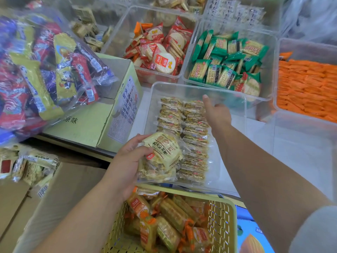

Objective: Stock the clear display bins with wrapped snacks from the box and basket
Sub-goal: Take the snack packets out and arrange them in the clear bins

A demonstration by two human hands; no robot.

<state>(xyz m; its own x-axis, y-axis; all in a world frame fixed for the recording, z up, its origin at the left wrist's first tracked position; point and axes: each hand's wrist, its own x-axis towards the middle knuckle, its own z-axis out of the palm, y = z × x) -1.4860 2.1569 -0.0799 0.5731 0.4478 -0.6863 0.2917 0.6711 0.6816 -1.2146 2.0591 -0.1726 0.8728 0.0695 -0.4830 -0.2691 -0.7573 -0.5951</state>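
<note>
Nearest: pale green basket (231,212), bottom edge of view, half full of orange-wrapped snacks (164,221) lying loose. Just above it the person's left hand (127,161) grips a stack of pale yellow packets (162,154), fingers curled round the left side and the thumb on top. The stack sits at the near end of the clear bin (182,86), over its front rim. Inside the bin are two neat rows of packets (184,123), stood on edge and running front to back. The right hand (218,114) reaches in beside the right row with one digit straight up. The other fingers are hidden behind the hand, so its grip cannot be told.

Handling, as a judgement: packets are light and the film wrap is slick and crinkly. The crackers inside are probably brittle, so squeeze little. Take a stack by its flat faces, not by the sealed ends, or the packets fan out and slide.

Looks: cream-yellow wrap, a round biscuit showing through, a small red mark, printed text.

Around: pale green carton (118,84) to the left, with a bag of mixed snacks (45,61) on it. Further bins behind hold red round crackers (158,52), green packets (228,61) and orange sticks (306,84).
</note>
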